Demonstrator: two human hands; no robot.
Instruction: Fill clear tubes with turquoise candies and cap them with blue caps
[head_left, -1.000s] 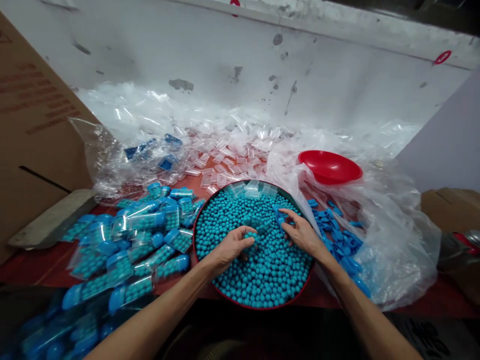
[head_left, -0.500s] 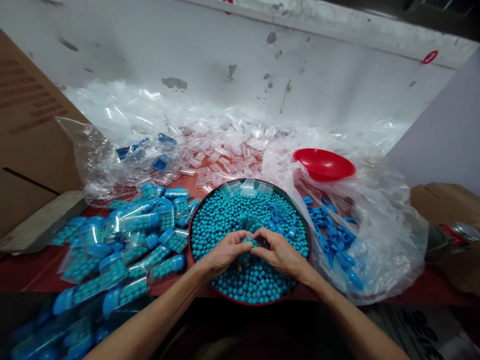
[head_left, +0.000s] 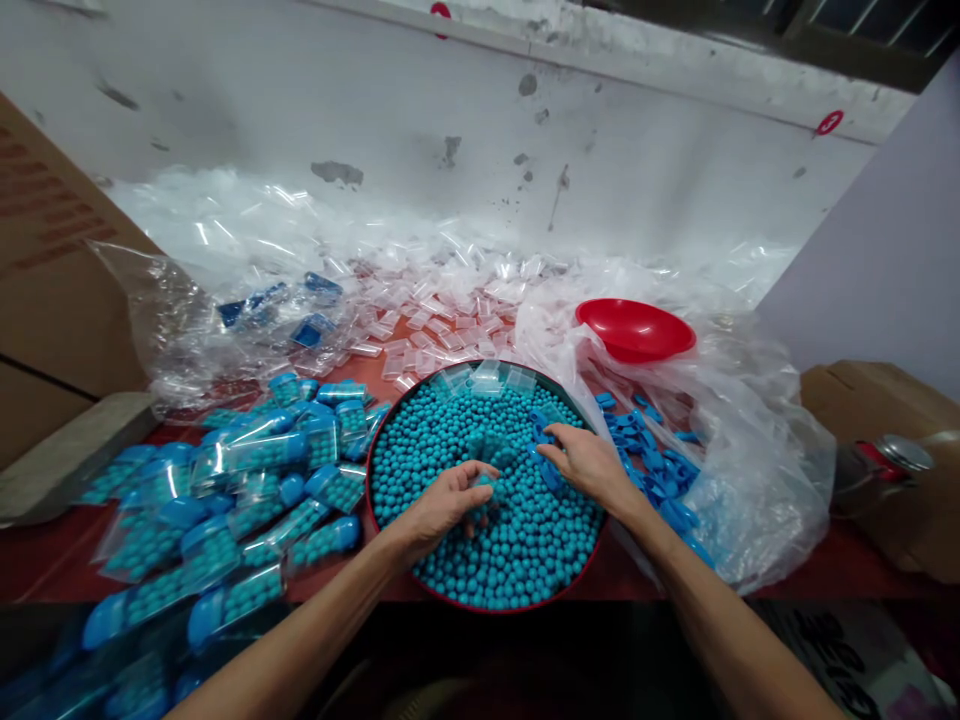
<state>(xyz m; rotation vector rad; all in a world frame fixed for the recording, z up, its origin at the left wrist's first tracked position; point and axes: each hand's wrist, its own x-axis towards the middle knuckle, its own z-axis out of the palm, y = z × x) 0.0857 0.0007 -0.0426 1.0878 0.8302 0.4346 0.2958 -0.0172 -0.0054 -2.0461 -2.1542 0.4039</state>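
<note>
A round red-rimmed basin [head_left: 373, 500] full of small turquoise balls [head_left: 517, 560] stands in front of me. Over the balls, my left hand [head_left: 454, 505] is closed around a small clear plastic container [head_left: 484, 490] with turquoise balls in it; fingers hide part of it. On the basin's right side, my right hand [head_left: 581, 460] reaches with bent fingers to a small heap of blue plastic caps [head_left: 546, 450]. Its fingertips touch or nearly touch the caps; whether one is gripped I cannot tell. Several clear empty containers [head_left: 487, 377] lie at the basin's far edge.
Filled blue-capped containers [head_left: 270, 450] are piled at left. Clear empty containers [head_left: 450, 325] spread behind the basin. At right are more blue caps [head_left: 652, 450] on a plastic bag [head_left: 780, 510], a red bowl [head_left: 636, 330] and a lidded jar [head_left: 892, 460]. A cardboard box [head_left: 67, 300] stands far left.
My right hand has parted from the left hand and moved right to the blue caps in the basin. The left hand stays over the balls with the container. The view has shifted slightly.
</note>
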